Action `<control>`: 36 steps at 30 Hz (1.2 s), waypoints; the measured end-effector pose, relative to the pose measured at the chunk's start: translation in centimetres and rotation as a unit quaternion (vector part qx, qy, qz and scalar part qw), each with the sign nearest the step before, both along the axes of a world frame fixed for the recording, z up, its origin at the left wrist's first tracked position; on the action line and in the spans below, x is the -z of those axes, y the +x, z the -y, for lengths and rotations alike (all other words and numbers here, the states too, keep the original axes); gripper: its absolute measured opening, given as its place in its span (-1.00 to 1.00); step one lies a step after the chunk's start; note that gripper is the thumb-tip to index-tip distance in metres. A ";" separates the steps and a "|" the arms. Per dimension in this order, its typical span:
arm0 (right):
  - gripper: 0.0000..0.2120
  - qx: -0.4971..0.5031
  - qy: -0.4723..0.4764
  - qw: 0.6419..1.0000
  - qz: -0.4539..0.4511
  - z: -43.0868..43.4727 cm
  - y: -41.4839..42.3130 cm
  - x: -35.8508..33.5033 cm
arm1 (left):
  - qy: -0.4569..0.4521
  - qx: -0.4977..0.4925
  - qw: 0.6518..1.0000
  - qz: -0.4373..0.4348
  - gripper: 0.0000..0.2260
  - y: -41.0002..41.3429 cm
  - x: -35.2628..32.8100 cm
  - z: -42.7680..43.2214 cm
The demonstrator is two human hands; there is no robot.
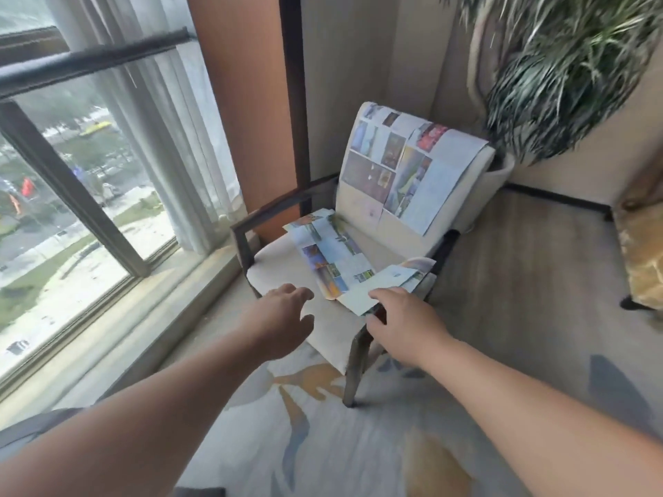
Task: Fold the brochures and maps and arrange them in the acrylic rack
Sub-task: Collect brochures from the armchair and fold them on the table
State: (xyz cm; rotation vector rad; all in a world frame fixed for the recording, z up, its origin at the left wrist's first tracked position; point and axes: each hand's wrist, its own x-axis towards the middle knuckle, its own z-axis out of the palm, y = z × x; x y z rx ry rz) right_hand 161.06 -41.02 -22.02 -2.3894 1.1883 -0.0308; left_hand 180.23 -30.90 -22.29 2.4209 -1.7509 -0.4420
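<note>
A long colourful brochure [332, 254] lies unfolded on the seat of a cream armchair [287, 274]. A pale folded sheet [376, 286] rests at the seat's front right corner, on other papers. Two large unfolded maps [398, 163] hang over the chair's backrest. My right hand [405, 322] holds the near edge of the pale folded sheet, with the thumb under the seat corner. My left hand [283, 319] hovers over the bare front of the seat, fingers loosely spread, holding nothing. No acrylic rack is in view.
A large window with a dark rail [89, 62] and sheer curtain fills the left. A potted plant [559, 66] stands behind the chair at the right. A second seat [642, 252] is at the far right edge. A patterned rug [323, 443] covers the floor near me.
</note>
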 end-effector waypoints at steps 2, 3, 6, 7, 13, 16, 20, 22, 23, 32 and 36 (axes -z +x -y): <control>-0.55 0.016 -0.008 1.000 -0.003 2.6 -1.7 0.2 | 0.004 0.012 1.000 0.000 -0.59 -1.4 0.3 2.5; -0.54 0.021 -0.009 1.000 -0.003 3.6 -2.3 0.3 | 0.006 0.018 1.000 0.003 -0.58 -1.9 0.5 3.6; -0.54 0.032 -0.007 0.999 0.000 6.4 -3.4 0.9 | 0.020 0.029 0.999 0.005 -0.58 -2.6 1.1 6.6; -0.54 0.036 -0.006 0.999 0.000 7.2 -3.6 1.1 | 0.024 0.031 0.999 0.003 -0.57 -2.6 1.4 7.5; -0.56 0.051 0.011 0.999 -0.013 11.4 -3.0 3.7 | 0.067 0.045 0.997 -0.012 -0.56 -1.2 4.8 12.8; -0.56 0.069 0.020 0.997 -0.027 14.0 -1.8 5.2 | 0.094 0.057 0.994 -0.021 -0.55 0.3 7.3 16.0; -0.57 0.091 0.037 0.993 -0.059 17.8 0.2 7.2 | 0.128 0.079 0.988 -0.037 -0.52 2.4 10.7 20.1; -0.57 0.098 0.050 0.992 -0.069 19.6 1.5 8.1 | 0.145 0.089 0.984 -0.042 -0.52 3.3 12.2 21.7; -0.57 0.102 0.053 0.991 -0.071 20.4 2.2 8.6 | 0.153 0.092 0.983 -0.042 -0.52 3.8 13.0 22.4; -0.56 0.066 0.113 0.984 -0.124 24.8 6.1 14.1 | 0.246 0.073 0.965 -0.060 -0.55 6.8 19.6 24.5; -0.56 0.038 0.124 0.983 -0.130 26.4 7.3 15.9 | 0.259 0.027 0.961 -0.093 -0.54 7.0 21.6 24.9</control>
